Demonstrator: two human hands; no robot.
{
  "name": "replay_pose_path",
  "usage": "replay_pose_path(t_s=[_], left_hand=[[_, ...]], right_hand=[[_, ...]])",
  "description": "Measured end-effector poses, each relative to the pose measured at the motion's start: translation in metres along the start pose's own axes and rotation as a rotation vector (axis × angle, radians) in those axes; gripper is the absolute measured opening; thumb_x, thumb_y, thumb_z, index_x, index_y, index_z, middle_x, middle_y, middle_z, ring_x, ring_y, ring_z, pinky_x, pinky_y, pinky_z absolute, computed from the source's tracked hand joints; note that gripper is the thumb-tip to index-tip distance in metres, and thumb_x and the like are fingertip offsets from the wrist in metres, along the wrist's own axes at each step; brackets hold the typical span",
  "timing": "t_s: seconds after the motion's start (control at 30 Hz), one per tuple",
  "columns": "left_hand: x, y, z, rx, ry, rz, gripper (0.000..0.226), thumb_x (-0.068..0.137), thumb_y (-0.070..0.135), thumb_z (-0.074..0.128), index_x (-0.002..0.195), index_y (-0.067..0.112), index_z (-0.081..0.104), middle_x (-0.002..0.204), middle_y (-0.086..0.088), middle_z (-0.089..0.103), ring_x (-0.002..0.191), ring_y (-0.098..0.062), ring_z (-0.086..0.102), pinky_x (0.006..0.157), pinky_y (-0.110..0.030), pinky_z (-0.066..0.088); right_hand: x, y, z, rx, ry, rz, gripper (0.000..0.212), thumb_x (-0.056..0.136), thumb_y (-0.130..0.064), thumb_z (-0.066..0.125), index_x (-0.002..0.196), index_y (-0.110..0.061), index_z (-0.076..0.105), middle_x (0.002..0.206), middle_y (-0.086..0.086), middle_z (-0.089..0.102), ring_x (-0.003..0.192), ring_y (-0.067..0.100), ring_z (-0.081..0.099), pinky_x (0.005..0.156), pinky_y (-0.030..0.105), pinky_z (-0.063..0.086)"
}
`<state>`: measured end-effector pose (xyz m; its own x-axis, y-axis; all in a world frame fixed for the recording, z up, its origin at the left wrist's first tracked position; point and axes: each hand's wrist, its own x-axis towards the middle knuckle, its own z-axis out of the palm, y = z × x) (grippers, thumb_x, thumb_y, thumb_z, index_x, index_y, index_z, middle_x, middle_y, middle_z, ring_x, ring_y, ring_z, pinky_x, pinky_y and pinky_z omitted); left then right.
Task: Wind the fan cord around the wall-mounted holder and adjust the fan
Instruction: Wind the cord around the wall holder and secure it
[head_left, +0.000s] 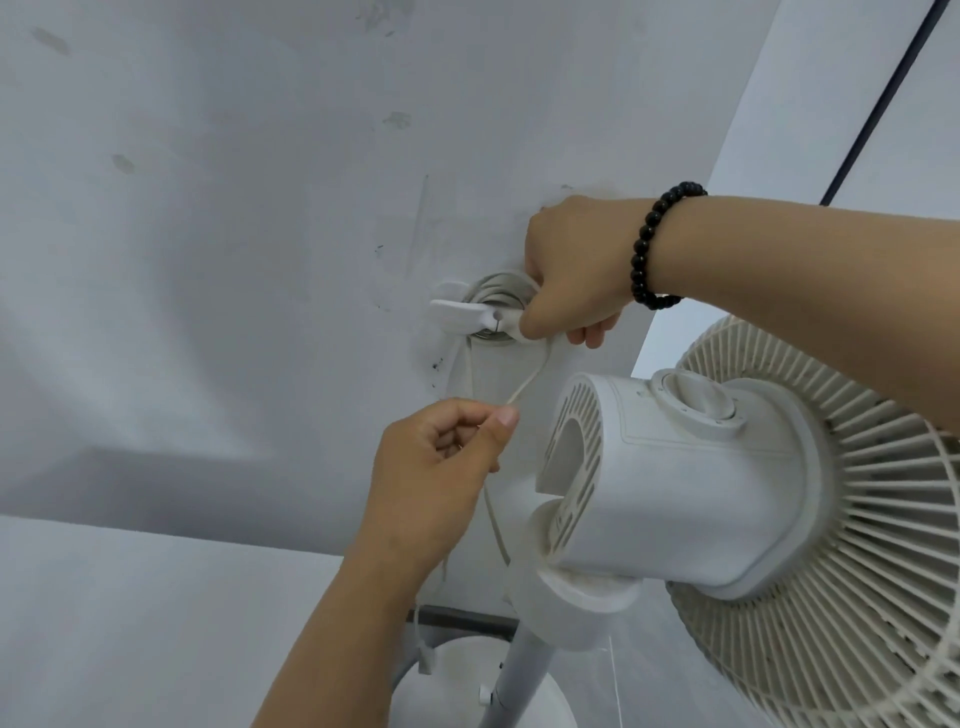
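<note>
Pinching the cord (524, 387), my left hand (441, 467) curls below. My right hand (571, 275) grips the holder (462, 312), hiding its right side.

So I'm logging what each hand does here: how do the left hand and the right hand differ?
The left hand is low, beside the fan's motor housing; the right hand is higher, at the wall-mounted holder. The left hand pinches a loose stretch of cord between thumb and fingers; the right hand grips at the wound coil. Only the right wrist wears a black bead bracelet. Both touch the same white cord.
</note>
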<state>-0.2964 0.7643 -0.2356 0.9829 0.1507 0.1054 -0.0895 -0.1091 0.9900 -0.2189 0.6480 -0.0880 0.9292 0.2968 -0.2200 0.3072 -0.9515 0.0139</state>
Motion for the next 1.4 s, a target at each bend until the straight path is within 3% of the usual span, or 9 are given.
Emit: replay_pose_path(t_s=[0.27, 0.4, 0.53, 0.7, 0.87, 1.1, 1.23, 1.4], left_hand=[[0.012, 0.014, 0.015, -0.102, 0.142, 0.034, 0.011, 0.081, 0.031, 0.076, 0.079, 0.020, 0.073, 0.071, -0.013, 0.065, 0.057, -0.005, 0.055, 0.056, -0.011, 0.047], [0.010, 0.012, 0.023, -0.066, 0.092, 0.026, 0.011, 0.079, 0.029, 0.077, 0.075, 0.020, 0.073, 0.069, -0.007, 0.069, 0.056, -0.001, 0.060, 0.057, -0.008, 0.046], [0.013, 0.009, 0.026, -0.045, 0.043, -0.010, 0.011, 0.080, 0.030, 0.077, 0.075, 0.021, 0.075, 0.061, 0.000, 0.068, 0.054, 0.003, 0.060, 0.057, -0.006, 0.045], [0.016, 0.005, 0.024, -0.024, 0.005, -0.041, 0.005, 0.082, 0.029, 0.075, 0.078, 0.026, 0.076, 0.063, 0.004, 0.070, 0.059, 0.001, 0.063, 0.059, -0.004, 0.045], [0.017, 0.003, 0.023, 0.023, 0.022, -0.093, 0.010, 0.082, 0.034, 0.074, 0.075, 0.027, 0.075, 0.063, 0.007, 0.070, 0.054, 0.003, 0.060, 0.055, -0.009, 0.044], [0.015, 0.003, 0.027, 0.029, -0.009, -0.152, 0.019, 0.082, 0.030, 0.075, 0.067, 0.017, 0.074, 0.051, 0.010, 0.065, 0.049, 0.005, 0.058, 0.048, -0.002, 0.040], [0.015, 0.002, 0.032, 0.054, -0.036, -0.160, 0.022, 0.083, 0.028, 0.074, 0.064, 0.017, 0.074, 0.048, 0.010, 0.063, 0.047, 0.003, 0.056, 0.050, -0.006, 0.043], [0.014, 0.001, 0.038, 0.070, -0.048, -0.162, 0.017, 0.084, 0.021, 0.072, 0.068, 0.017, 0.075, 0.061, 0.001, 0.071, 0.061, -0.012, 0.068, 0.068, -0.026, 0.058]], right_hand=[[0.003, 0.011, -0.003, 0.114, 0.039, 0.023, 0.022, 0.086, -0.018, 0.061, 0.079, -0.001, 0.073, 0.070, 0.005, 0.076, 0.068, 0.016, 0.074, 0.073, 0.032, 0.062], [0.002, 0.014, -0.005, 0.121, -0.019, 0.005, 0.014, 0.088, -0.010, 0.067, 0.092, 0.003, 0.071, 0.077, 0.009, 0.076, 0.074, 0.017, 0.075, 0.074, 0.030, 0.061], [0.002, 0.019, -0.002, 0.041, -0.068, 0.017, 0.021, 0.085, -0.017, 0.072, 0.089, 0.004, 0.072, 0.077, 0.009, 0.076, 0.073, 0.020, 0.075, 0.075, 0.033, 0.061], [0.002, 0.027, 0.010, -0.096, -0.052, 0.014, 0.040, 0.090, -0.031, 0.065, 0.062, -0.001, 0.069, 0.053, 0.005, 0.071, 0.054, 0.020, 0.072, 0.064, 0.032, 0.062], [0.004, 0.021, 0.015, -0.179, -0.113, 0.065, 0.049, 0.095, -0.041, 0.054, 0.082, 0.002, 0.072, 0.059, 0.008, 0.073, 0.046, 0.018, 0.065, 0.039, 0.015, 0.049], [0.011, 0.019, 0.019, -0.190, -0.190, 0.065, 0.050, 0.097, -0.043, 0.047, 0.082, 0.000, 0.067, 0.058, 0.007, 0.072, 0.048, 0.019, 0.067, 0.061, 0.029, 0.060], [0.010, 0.021, 0.013, -0.088, -0.260, 0.072, 0.046, 0.097, -0.040, 0.049, 0.080, 0.000, 0.065, 0.066, 0.010, 0.074, 0.051, 0.019, 0.069, 0.056, 0.028, 0.060], [0.002, 0.020, 0.002, -0.001, -0.157, -0.033, 0.041, 0.097, -0.033, 0.052, 0.080, 0.000, 0.067, 0.065, 0.006, 0.075, 0.054, 0.016, 0.071, 0.060, 0.026, 0.061]])
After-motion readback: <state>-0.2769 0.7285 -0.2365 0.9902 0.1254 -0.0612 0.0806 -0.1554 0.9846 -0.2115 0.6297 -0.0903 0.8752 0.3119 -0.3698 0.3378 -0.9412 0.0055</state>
